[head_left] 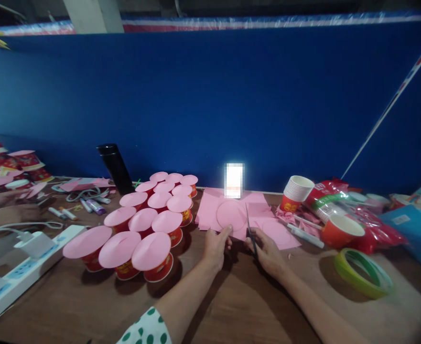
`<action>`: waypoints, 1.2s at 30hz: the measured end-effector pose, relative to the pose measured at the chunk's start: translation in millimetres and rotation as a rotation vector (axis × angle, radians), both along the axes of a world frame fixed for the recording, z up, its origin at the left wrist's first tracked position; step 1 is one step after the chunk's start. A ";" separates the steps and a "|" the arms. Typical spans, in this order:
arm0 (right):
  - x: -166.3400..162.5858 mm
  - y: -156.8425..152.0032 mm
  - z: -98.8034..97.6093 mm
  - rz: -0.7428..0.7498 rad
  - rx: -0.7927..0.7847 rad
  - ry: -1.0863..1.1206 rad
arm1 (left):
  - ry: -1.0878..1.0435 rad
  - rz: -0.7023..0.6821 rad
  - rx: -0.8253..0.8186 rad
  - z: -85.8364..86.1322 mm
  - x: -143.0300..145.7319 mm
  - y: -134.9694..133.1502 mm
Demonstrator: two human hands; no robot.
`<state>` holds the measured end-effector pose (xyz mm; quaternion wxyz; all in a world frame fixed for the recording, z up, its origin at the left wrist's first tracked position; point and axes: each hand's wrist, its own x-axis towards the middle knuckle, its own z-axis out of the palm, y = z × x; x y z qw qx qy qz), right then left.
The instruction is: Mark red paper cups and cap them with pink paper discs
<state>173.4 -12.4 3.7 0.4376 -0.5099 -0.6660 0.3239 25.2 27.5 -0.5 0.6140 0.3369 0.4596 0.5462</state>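
My left hand [216,248] grips the near edge of a pink paper sheet [231,216] with its thumb on top. A large circle is drawn on that sheet. In my right hand [267,251] is a pair of scissors [253,241], its dark blades upright at the right side of the circle. Whether the blades touch the paper I cannot make out. More pink paper [203,210] lies beneath and behind, and another pink sheet [275,235] with a faint circle lies by my right hand.
Left of my hands stand several red paper cups topped with pink discs [151,251]. A black bottle [115,167], a power strip [34,267] and another person's hands [9,210] are farther left. Stacked cups [296,191], a marker [306,236] and green tape rolls [362,272] are right.
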 end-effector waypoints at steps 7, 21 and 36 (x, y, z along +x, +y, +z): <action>1.7 1.0 -4.1 0.008 0.004 0.020 | -0.014 0.000 -0.030 -1.9 0.1 1.1; 0.0 0.2 -0.4 -0.010 -0.010 0.004 | -0.028 -0.002 -0.027 -1.1 -0.4 -0.1; -0.1 0.1 1.8 -0.008 -0.017 0.019 | 0.097 0.016 0.002 0.1 -0.1 -0.5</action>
